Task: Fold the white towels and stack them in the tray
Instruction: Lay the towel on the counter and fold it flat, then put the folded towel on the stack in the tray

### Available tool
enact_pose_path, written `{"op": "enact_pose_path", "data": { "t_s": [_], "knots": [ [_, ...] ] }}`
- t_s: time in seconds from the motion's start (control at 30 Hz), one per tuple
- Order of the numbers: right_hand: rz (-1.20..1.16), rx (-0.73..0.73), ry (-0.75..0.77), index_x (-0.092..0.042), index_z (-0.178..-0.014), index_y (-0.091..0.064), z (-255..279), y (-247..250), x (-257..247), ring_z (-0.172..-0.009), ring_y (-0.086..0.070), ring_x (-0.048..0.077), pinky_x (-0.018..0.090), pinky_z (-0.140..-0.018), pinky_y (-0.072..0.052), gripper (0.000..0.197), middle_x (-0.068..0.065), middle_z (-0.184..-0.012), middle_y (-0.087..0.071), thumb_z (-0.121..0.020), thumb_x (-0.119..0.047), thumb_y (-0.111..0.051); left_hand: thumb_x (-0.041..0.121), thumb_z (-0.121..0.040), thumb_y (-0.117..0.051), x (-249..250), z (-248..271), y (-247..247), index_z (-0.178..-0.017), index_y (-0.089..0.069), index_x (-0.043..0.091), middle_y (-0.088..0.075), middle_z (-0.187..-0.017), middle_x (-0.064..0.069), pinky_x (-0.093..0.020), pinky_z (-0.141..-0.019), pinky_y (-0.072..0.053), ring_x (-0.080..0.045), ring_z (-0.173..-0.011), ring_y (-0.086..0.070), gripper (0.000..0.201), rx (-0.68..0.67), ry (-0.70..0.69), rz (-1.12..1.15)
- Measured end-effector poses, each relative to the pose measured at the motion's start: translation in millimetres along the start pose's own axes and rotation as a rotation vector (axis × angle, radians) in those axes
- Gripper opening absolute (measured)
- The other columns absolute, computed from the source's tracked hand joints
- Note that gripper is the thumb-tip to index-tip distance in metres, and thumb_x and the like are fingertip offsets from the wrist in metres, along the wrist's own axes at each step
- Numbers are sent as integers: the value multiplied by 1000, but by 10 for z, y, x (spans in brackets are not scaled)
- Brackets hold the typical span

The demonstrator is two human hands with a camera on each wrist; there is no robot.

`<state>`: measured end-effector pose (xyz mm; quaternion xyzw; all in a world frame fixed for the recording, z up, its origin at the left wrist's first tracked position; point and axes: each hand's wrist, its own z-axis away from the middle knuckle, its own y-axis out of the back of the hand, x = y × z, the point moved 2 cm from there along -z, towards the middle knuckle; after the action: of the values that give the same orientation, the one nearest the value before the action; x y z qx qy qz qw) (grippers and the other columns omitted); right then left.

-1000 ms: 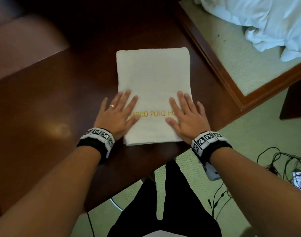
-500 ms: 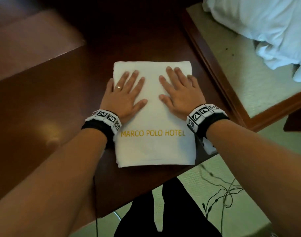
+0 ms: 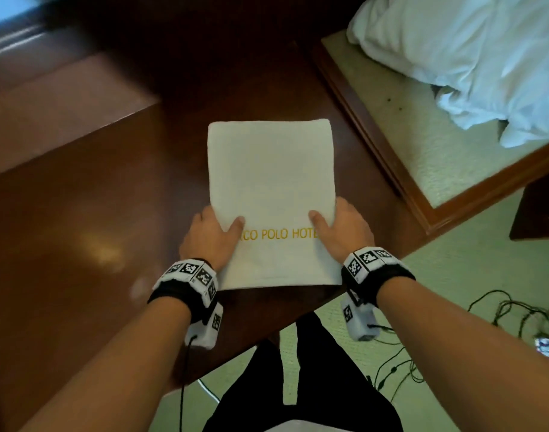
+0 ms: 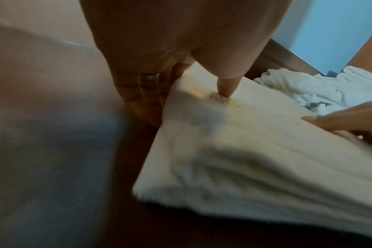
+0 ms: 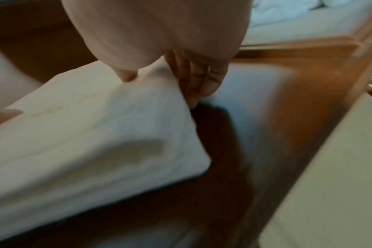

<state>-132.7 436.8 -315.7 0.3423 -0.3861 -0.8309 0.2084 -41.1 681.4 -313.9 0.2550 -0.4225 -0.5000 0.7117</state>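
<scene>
Dark polished wood forms the worktop (image 3: pixel 89 213) in front of me; pale green carpet (image 3: pixel 447 313) shows beyond its near edge, with black cables (image 3: pixel 504 310) lying on it to my right; a wood-framed bed (image 3: pixel 422 145) stands at upper right, carrying a heap of crumpled white linen (image 3: pixel 472 57). One folded white towel (image 3: pixel 271 194) lies flat on the worktop near its front edge, a neat rectangle with gold lettering reading "CO POLO HOTE" between my thumbs. My left hand (image 3: pixel 209 236) grips the towel's left side; its thumb presses on top beside the lettering, and in the left wrist view its fingers (image 4: pixel 144 99) run down along the towel's side edge toward the worktop. My right hand (image 3: pixel 344 232) grips the right side in mirror fashion; thumb on top, fingers (image 5: pixel 200 80) curled down against the side edge in the right wrist view. Whether either corner is lifted clear of the wood cannot be determined; both wrist views are blurred. Each wrist carries a black band with printed square markers (image 3: pixel 192 271).
</scene>
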Motion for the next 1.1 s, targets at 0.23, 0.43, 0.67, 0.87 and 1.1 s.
{"op": "enact_pose_path", "data": {
  "t_s": [0.23,0.43,0.67,0.87,1.1],
  "knots": [
    [-394,-48,-197,-11,-113,-64,340,-181,-37,-104,-66,30,41,-89,-55,57,6,-113,-69,-78,-54,-76,46,-89,-73,-100,311,-37,-104,-57,12,-67,-119,-12,-31,-81,-44,-33,-113,-63,40,-36,54,354],
    [-376,59,-137,-8,-117,-56,624,349,-224,-110,-61,34,41,-91,-51,52,12,-122,-64,-87,-48,-69,37,-95,-65,230,547,309,-116,-56,6,-63,-123,-15,-44,-94,-49,-36,-116,-59,39,56,-180,337],
    [-362,223,-66,-13,-120,-58,860,1507,-66,-105,-62,33,40,-88,-51,54,10,-119,-65,-85,-53,-66,40,-92,-66,1284,989,739,-103,-58,17,-65,-106,1,-37,-83,-50,-24,-99,-63,27,81,-439,412],
    [-426,417,-45,-10,-110,-55,959,2520,547,-104,-61,33,46,-91,-52,49,10,-114,-63,-84,-50,-68,43,-91,-68,2524,1370,706,-104,-61,18,-68,-107,1,-29,-78,-46,-20,-95,-63,29,87,-639,409],
    [-426,591,-75,-9,-111,-59,977,3703,1762,-92,-58,26,31,-75,-41,47,7,-106,-63,-86,-48,-69,48,-88,-68,4156,1830,182,-106,-64,14,-69,-105,-4,-39,-83,-53,-26,-98,-65,39,71,-804,377]
  ]
}}
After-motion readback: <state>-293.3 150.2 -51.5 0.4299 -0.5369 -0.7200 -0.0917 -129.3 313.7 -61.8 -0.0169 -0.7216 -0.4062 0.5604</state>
